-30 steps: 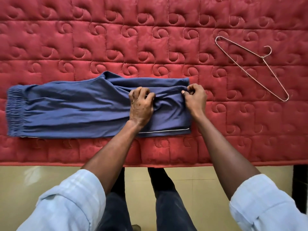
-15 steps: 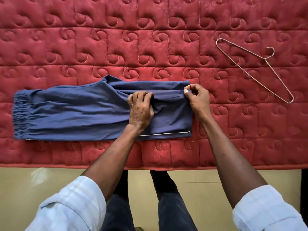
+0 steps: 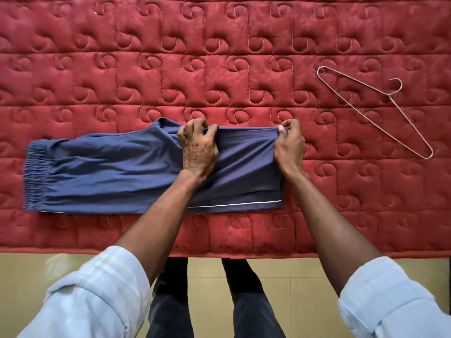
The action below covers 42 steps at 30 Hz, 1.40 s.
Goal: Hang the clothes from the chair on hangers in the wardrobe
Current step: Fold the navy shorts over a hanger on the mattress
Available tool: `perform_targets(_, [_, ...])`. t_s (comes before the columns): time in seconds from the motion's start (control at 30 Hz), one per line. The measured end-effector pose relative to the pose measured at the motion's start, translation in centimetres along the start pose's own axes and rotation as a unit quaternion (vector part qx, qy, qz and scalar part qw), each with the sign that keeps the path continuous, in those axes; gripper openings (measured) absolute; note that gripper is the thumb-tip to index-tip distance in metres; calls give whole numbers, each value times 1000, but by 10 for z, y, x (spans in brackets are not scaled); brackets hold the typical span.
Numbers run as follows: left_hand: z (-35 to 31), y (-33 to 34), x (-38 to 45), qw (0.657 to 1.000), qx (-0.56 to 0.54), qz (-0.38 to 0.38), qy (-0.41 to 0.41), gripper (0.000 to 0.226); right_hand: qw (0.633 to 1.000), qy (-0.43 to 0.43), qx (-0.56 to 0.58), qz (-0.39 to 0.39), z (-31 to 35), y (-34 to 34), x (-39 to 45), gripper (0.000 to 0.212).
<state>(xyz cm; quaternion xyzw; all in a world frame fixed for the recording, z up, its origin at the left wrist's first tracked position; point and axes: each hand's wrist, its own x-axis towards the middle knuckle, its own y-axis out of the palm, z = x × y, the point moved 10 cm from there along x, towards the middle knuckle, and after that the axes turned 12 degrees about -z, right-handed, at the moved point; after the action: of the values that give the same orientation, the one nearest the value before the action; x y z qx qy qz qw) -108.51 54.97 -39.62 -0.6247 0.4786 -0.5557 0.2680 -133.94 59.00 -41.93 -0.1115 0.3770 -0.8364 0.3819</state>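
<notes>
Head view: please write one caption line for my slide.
Both hands, left and right, grip folded blue trousers on a red quilt; wire hanger lies nearby.

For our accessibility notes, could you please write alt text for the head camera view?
Both hands grip the far edge of folded blue trousers lying on a red quilted mattress, the left hand mid-garment and the right hand at its right end. A bare wire hanger lies apart, further right.

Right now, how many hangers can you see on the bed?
1. The wire hanger lies flat on the red quilted mattress, off to the right of the blue trousers, touching neither hand. Nothing suggests another, though the view ends at the mattress edges.
</notes>
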Motion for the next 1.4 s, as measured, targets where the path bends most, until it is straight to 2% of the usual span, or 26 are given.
perform_targets(0.17, [-4, 17, -1, 998, 24, 49, 34, 20, 998, -8, -56, -6, 0, 9, 8, 22])
perform_targets(0.23, [-5, 23, -4, 998, -3, 68, 15, 23, 1000, 8, -26, -12, -3, 10, 9, 23])
perform_targets(0.33, [-6, 21, -14, 995, -53, 75, -35, 39, 996, 72, 45, -26, -17, -1, 2, 31])
perform_targets(0.43, [-18, 13, -36, 990, -104, 82, -43, 46, 988, 129, 79, -18, -45, -19, -25, 32])
perform_targets(0.5, [-30, 11, -56, 988, -103, 108, -27, 53, 987, 142, 77, -11, -66, -30, -53, 28])
perform_targets(0.67, [-64, 11, -89, 976, -131, 172, 27, 64, 993, 118, -15, 11, -89, -44, -107, 25])
perform_targets(0.8, [-78, 22, -110, 964, -121, 228, 57, 67, 990, 136, 7, 29, -93, -45, -118, 8])
perform_targets(0.93, [-78, 23, -117, 961, -116, 245, 62, 69, 986, 164, 40, -14, -91, -68, -118, 15])
perform_targets(1.0, [-81, 23, -123, 957, -109, 259, 74, 71, 985, 174, 12, -12, -98, -73, -121, 24])
perform_targets(1.07, [-82, 29, -132, 949, -94, 288, 86, 76, 979, 194, -59, 31, -107, -69, -130, 28])
perform_targets(1.13, [-83, 34, -139, 941, -80, 312, 102, 83, 969, 203, -135, 31, -106, -71, -133, 8])
perform_targets(1.17, [-83, 36, -141, 937, -79, 323, 104, 86, 972, 184, -146, -1, -98, -76, -129, 10])
perform_targets(1.2, [-83, 38, -141, 933, -87, 335, 101, 88, 979, 145, -138, -34, -85, -77, -122, 24])
perform_targets(1.27, [-84, 35, -136, 925, -140, 344, 77, 86, 997, 28, -63, -42, -42, -65, -105, 43])
perform_targets(1.33, [-80, 25, -125, 919, -228, 318, 36, 79, 996, -80, -12, 47, -6, -27, -93, 52])
perform_targets(1.4, [-65, 11, -110, 918, -295, 266, -8, 66, 980, -140, -54, 133, 7, 6, -87, 53])
